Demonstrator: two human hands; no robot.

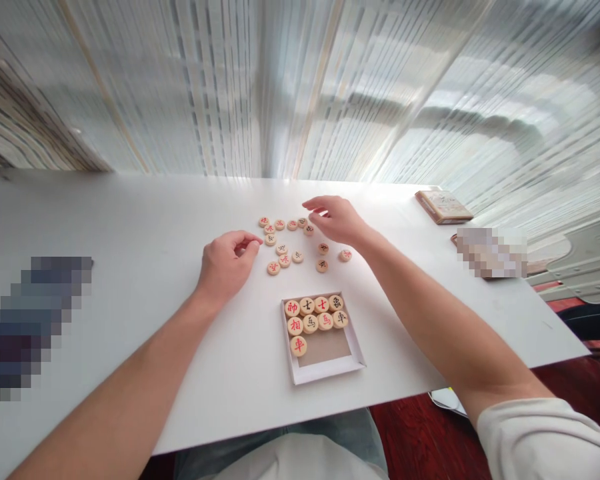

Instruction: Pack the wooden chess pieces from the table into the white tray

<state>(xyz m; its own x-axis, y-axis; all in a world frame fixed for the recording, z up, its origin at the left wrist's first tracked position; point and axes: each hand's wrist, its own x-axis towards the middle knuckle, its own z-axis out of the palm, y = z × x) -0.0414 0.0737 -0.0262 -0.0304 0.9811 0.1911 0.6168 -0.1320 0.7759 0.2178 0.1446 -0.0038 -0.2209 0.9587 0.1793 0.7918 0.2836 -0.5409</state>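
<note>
Wooden Chinese chess pieces point(281, 249) with red or black characters lie scattered on the white table. My left hand point(230, 261) is at their left, fingers curled and thumb close to the index finger; no piece shows in it. Its fingertips come close to a black-marked piece point(271, 239). Above the far right of the group hovers my right hand point(334, 217), thumb and fingers apart, near another black-marked piece point(308, 230). Closer to me, a shallow white box point(356, 365) holds several face-up pieces: two full rows and a red piece point(299, 346) starting a third.
A flat decorated box point(444, 205) lies at the back right of the table point(145, 233). In front of it is a blurred-out item point(495, 253). Another blurred item point(35, 327) lies far left. A striped curtain point(230, 87) hangs behind the table; a chair point(590, 247) stands right.
</note>
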